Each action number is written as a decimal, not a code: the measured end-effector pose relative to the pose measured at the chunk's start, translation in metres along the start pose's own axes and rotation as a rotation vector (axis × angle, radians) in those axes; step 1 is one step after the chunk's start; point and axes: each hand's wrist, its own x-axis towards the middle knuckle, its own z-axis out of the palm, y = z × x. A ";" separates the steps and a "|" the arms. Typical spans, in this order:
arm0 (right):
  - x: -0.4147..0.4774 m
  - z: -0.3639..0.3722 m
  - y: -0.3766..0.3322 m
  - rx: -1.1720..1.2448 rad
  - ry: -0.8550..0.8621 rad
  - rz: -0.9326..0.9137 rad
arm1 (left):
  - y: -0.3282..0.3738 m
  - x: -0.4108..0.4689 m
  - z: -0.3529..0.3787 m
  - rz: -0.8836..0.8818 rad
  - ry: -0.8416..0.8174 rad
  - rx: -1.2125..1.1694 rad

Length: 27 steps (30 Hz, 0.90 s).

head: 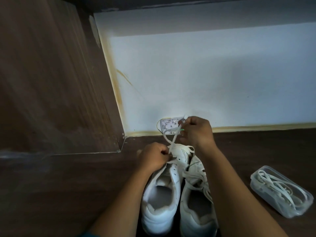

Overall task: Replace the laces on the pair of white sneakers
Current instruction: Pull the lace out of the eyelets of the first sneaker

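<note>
both hands (156,157) (196,132) on lace (174,139)

No text, brand, number or sign can be read anywhere in the scene. The small printed card (168,125), leaning against the wall at twelve o'clock from the sneakers (177,194), carries dark marks on a pale ground. They are too blurred to tell whether they are letters or pattern. The white uppers of the sneakers show no marking that can be made out as a logo.
</note>
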 end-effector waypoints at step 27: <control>0.009 0.006 0.049 -0.953 -0.170 -0.008 | -0.006 -0.003 -0.011 0.135 -0.072 -0.138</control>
